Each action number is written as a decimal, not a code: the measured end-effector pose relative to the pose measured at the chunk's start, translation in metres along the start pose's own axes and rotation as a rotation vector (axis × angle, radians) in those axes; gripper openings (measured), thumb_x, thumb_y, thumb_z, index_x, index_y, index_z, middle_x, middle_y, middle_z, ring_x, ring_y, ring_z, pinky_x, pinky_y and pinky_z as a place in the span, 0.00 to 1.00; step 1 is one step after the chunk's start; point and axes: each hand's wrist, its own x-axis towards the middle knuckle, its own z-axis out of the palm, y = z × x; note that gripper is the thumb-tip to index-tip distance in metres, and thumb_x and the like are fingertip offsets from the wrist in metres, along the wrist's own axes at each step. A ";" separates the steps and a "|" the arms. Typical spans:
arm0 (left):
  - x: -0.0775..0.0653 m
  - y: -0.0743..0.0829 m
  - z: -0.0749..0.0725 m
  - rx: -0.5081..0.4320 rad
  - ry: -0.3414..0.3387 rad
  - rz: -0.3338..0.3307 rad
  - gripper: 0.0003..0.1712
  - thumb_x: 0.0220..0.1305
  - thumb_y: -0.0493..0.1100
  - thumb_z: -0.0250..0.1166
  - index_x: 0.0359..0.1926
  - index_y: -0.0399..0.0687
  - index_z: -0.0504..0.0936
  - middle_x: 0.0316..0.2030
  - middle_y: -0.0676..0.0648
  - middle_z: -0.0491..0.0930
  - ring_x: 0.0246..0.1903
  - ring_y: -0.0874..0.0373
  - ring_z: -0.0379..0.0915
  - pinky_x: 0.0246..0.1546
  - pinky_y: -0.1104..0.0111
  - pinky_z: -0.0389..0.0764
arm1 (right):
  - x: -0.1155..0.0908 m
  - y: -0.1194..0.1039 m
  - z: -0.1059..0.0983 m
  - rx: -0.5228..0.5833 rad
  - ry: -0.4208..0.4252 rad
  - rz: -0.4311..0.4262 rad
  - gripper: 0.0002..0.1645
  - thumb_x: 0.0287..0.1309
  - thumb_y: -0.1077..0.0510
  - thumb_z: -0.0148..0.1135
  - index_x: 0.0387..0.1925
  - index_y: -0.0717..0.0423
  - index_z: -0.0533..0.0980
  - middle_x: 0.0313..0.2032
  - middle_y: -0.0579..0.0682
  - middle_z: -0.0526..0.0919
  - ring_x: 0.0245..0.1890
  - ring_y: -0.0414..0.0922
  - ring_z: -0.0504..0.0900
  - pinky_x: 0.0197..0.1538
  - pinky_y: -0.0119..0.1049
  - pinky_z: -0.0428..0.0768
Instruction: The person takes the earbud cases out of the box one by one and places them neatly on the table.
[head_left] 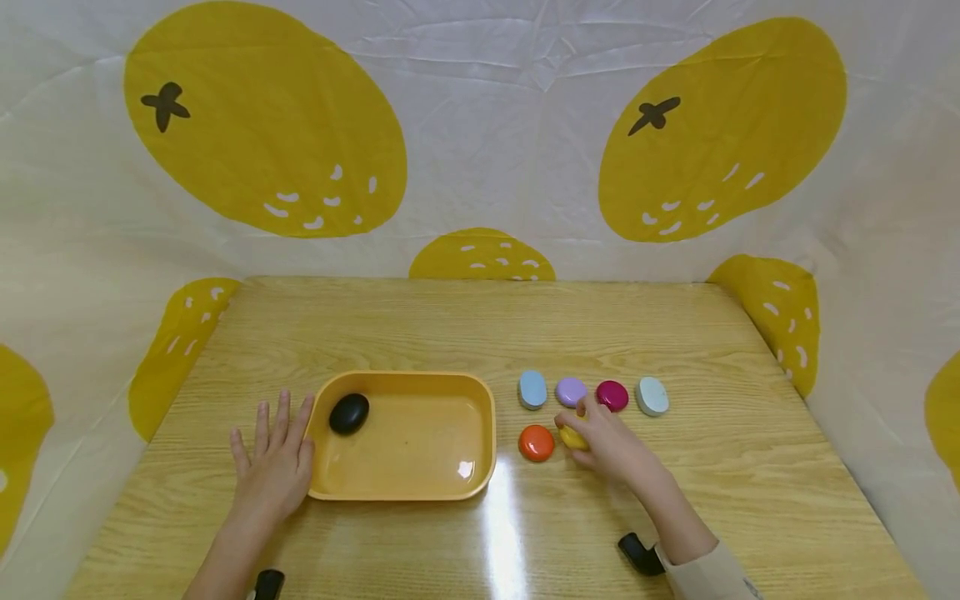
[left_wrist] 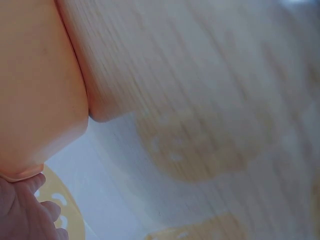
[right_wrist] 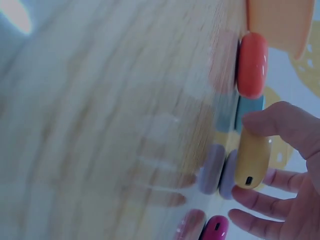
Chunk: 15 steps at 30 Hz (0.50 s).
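Observation:
My right hand (head_left: 606,440) pinches a yellow pebble-shaped device (right_wrist: 252,157) between thumb and fingers. A small port shows on the device's end in the right wrist view. To its left lies an orange-red round one (head_left: 536,442). Behind it stand a blue oval (head_left: 532,390), a lilac one (head_left: 571,391), a magenta one (head_left: 612,396) and a pale blue-green oval (head_left: 652,396). My left hand (head_left: 274,473) lies with fingers extended against the left side of a yellow-orange tray (head_left: 405,497). Inside the tray, near its upper left corner, is a black oval piece (head_left: 349,414).
Everything rests on a glossy wood-grain table (head_left: 420,554). A white cloth (head_left: 495,125) with large yellow fruit prints hangs behind the table and along its sides. Black camera parts (head_left: 641,554) are visible at both wrists.

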 end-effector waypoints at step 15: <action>0.000 -0.002 0.001 -0.004 0.005 0.000 0.30 0.72 0.47 0.33 0.72 0.54 0.39 0.70 0.38 0.33 0.67 0.45 0.13 0.57 0.40 0.16 | -0.002 0.000 0.001 0.032 -0.085 0.059 0.24 0.40 0.63 0.72 0.41 0.51 0.73 0.40 0.60 0.69 0.37 0.53 0.73 0.38 0.46 0.76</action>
